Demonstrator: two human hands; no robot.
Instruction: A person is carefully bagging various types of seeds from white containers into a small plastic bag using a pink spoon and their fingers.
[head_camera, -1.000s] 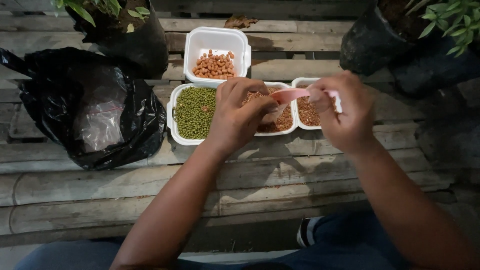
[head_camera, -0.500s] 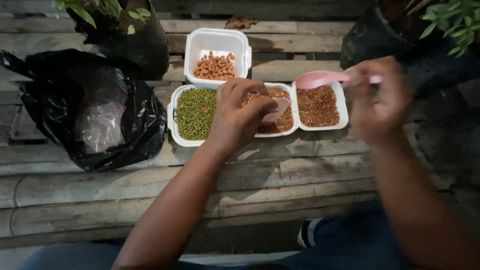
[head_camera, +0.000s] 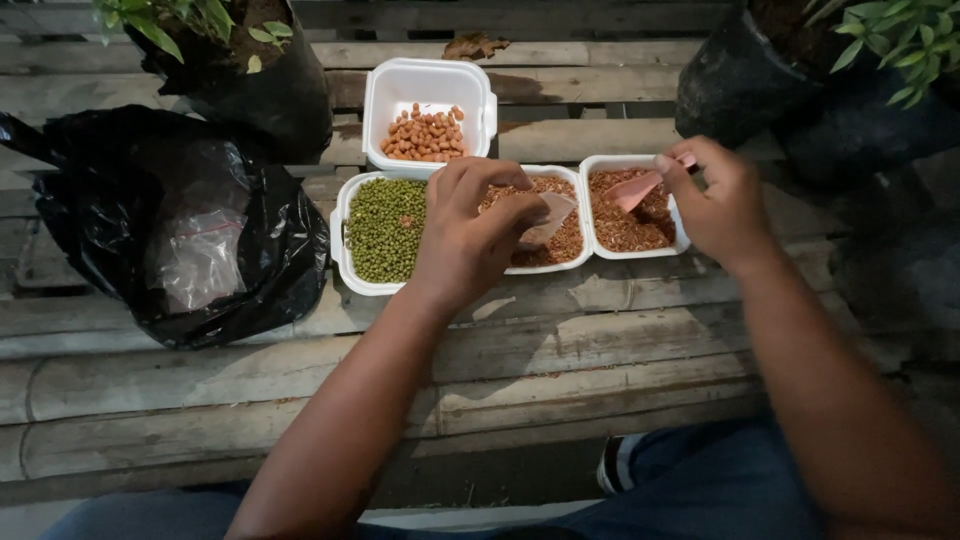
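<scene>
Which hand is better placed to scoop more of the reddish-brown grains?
The right hand: it holds the pink plastic spoon, whose bowl is in the grains of the right white foam tray. The left hand pinches a small clear bag.

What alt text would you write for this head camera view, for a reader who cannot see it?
A person's right hand dips a pink spoon into reddish-brown grains in a white foam tray, while the left hand holds a small clear bag over the neighbouring tray. Nearby lie green beans, a tray of peanuts, a black plastic bag and potted plants, all on a bamboo bench.
</scene>
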